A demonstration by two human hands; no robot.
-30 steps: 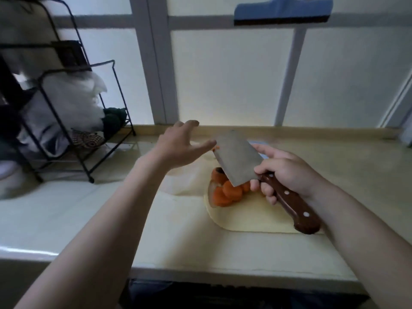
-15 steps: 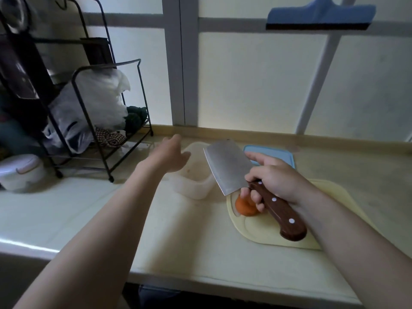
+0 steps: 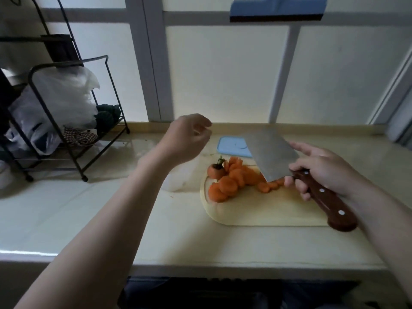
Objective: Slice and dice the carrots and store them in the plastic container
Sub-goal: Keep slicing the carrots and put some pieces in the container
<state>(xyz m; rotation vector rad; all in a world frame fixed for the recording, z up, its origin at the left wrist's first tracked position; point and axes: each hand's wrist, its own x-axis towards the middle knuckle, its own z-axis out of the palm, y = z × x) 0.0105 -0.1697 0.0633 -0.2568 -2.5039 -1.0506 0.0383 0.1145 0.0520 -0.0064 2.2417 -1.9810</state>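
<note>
while the right hand (image 3: 321, 168) grips a cleaver (image 3: 269, 152) by its wooden handle, blade raised over the cutting board (image 3: 267, 210), the left hand (image 3: 187, 139) hovers left of the board, fingers loosely curled, holding nothing. sliced carrots (image 3: 236, 179) heap on the board's left end. a clear plastic container (image 3: 176, 184) sits just left of the board, largely hidden by the wrist, contents unseen; a blue lid (image 3: 231, 146) lies behind the board.

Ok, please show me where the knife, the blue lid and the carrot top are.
knife (image 3: 270, 155): head view, middle of the blade.
blue lid (image 3: 231, 145): head view, its flat top.
carrot top (image 3: 214, 171): head view, orange stub below the stem.
</note>
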